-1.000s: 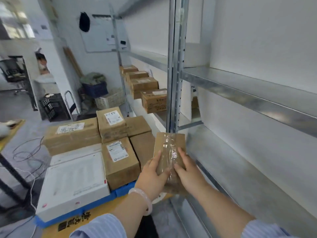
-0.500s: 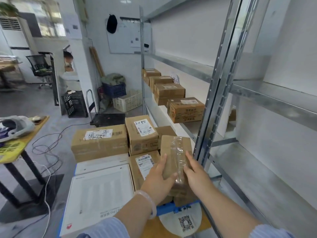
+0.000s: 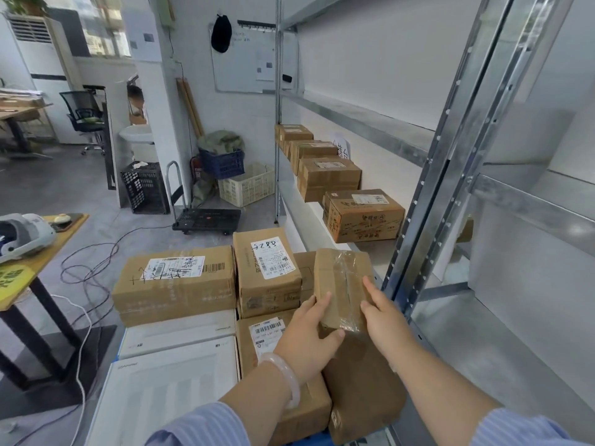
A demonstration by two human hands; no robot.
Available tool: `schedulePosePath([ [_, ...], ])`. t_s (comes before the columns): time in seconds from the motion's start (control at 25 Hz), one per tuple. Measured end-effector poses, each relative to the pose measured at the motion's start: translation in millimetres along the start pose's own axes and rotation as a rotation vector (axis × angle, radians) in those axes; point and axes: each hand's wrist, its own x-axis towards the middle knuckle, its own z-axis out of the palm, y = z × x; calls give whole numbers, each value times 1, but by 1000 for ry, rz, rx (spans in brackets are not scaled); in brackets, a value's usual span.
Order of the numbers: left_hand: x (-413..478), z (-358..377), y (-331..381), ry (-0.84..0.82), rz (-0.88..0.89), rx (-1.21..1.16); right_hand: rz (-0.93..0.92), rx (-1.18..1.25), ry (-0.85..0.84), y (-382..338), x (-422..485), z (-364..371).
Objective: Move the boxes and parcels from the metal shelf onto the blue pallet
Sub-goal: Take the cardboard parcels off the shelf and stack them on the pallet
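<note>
Item: taped brown parcel [image 3: 341, 284], held over stacked boxes [image 3: 267, 272].
Left hand [image 3: 309, 336] and right hand [image 3: 383, 320] grip its near end from either side; metal shelf [image 3: 450, 175] alongside.

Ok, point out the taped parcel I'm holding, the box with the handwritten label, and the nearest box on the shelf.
taped parcel [image 3: 343, 284]: head view, its taped top face.
handwritten-label box [image 3: 269, 262]: head view, on its white label.
nearest shelf box [image 3: 365, 225]: head view, its printed side face.
</note>
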Motion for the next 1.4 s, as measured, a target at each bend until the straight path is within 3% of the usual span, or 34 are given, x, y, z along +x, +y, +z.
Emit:
schedulePosePath([
  [0.16, 41, -2, 1, 79, 34, 165, -3, -16, -18, 3, 55, -5],
  [0.28, 64, -8, -3, 220, 98, 429, -1, -37, -70, 6, 93, -1],
  [0.44, 93, -15, -23, 250, -28, 704, -7, -49, -196, 13, 142, 14],
  [0.72, 103, -4, -42, 218, -103, 805, -58, -45, -326, 17, 187, 41],
  [1.04, 101, -1, -48, 201, -111, 856, -154, -123, -337, 21, 194, 50],
  [1.28, 102, -3, -43, 149, -114, 867, -234, -215, -275, 33, 158, 24],
  [1.4, 96, 3, -28, 126, -29, 872, -237, -336, -160, 46, 122, -3],
])
